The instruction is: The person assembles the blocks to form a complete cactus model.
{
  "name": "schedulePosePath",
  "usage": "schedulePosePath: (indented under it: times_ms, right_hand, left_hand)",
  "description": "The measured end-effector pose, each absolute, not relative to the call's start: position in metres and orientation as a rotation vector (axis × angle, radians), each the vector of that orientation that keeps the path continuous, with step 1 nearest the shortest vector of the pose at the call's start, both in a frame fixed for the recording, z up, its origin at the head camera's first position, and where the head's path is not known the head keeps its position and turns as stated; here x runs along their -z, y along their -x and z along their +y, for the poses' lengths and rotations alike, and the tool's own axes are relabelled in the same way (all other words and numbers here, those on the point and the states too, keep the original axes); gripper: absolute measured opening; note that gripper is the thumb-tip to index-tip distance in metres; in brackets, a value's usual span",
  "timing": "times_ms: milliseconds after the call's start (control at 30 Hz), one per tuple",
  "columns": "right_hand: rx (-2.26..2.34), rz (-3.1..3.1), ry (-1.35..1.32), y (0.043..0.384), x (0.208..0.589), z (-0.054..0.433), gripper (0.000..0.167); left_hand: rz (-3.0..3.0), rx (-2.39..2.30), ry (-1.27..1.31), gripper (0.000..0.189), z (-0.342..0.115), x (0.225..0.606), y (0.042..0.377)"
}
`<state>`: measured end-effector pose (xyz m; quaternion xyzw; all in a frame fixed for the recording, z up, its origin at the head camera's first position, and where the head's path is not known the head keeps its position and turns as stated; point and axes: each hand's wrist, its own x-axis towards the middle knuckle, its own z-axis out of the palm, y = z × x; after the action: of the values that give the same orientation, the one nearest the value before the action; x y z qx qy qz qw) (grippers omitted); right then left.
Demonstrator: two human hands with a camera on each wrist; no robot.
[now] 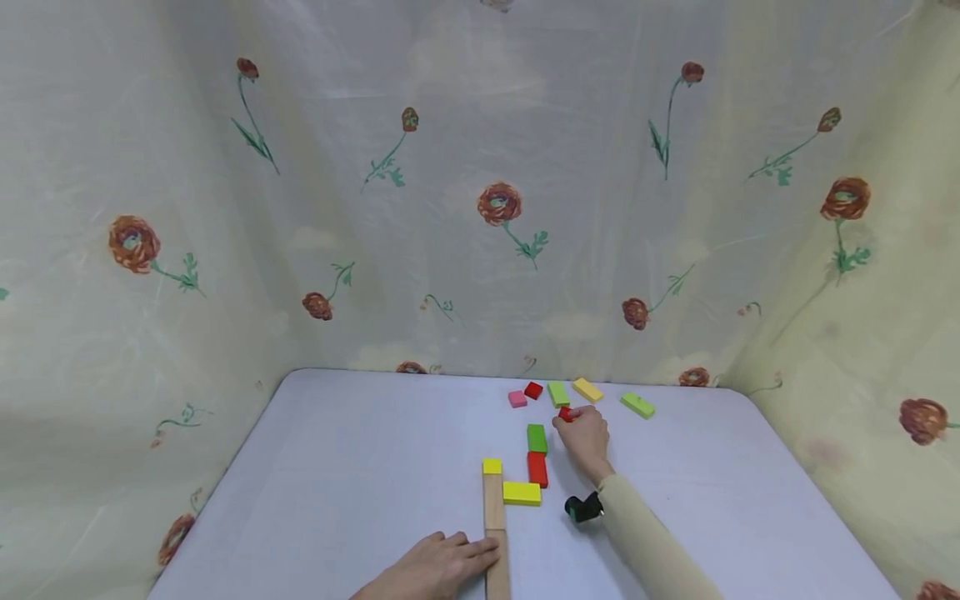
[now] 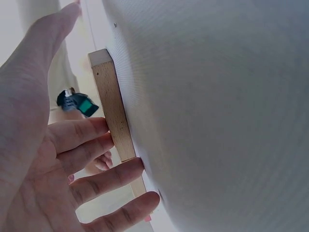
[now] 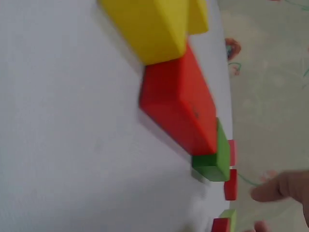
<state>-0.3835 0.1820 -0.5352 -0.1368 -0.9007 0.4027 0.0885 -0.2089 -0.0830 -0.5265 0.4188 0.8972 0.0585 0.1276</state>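
In the head view my left hand (image 1: 438, 567) rests beside a row of plain wooden blocks (image 1: 496, 562), its fingertips on the nearer one. The left wrist view shows those fingers nearly straight against the side of the wooden block (image 2: 112, 104), the thumb apart. My right hand (image 1: 585, 435) reaches to a small red block (image 1: 566, 413), thumb and fingers on either side of it. From the right wrist, space shows between the blurred fingertips (image 3: 264, 192) and that red block (image 3: 221, 225).
A yellow cube (image 1: 492, 467) tops the wooden row. Beside it run a yellow block (image 1: 521, 493), a red block (image 1: 537, 470) and a green block (image 1: 536, 438). Farther back lie pink (image 1: 517, 399), dark red (image 1: 533, 390), light green (image 1: 558, 393) and pale yellow (image 1: 587, 389) blocks.
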Motion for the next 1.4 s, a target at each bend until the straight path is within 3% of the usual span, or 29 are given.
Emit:
schedulePosePath:
  times_ms: [400,1400]
  right_hand:
    - [-1.249,-3.005,-0.187,0.386,0.534,0.187,0.053]
    - [-1.316,-2.985,-0.224,0.383,0.551,0.181,0.053]
  left_hand:
    - [2.603,-0.150,-1.219,0.077,-0.084,0.526,0.210]
    - [2.609,-0.163,-1.198,0.076,-0.082,0.527,0.209]
